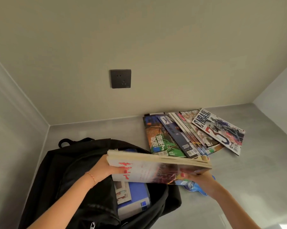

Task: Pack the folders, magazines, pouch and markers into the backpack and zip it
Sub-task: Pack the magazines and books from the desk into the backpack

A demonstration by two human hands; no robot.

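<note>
Left forearm (65,195) enters from the lower left edge and runs up and to the right, bare, with a thin bracelet (91,176) at the wrist. Left hand (106,167) is at the near left end of a stack of magazines (157,169), thumb laid across the top cover, remaining fingers hidden beneath. Right forearm (230,204) enters from the lower right edge and runs up and to the left, also bare. Right hand (198,177) takes the stack's right end from below, thumb pressed on the cover, fingers curled under. Both thumbnails carry red polish. Both wrists roughly straight. The stack is gripped between both hands
</note>
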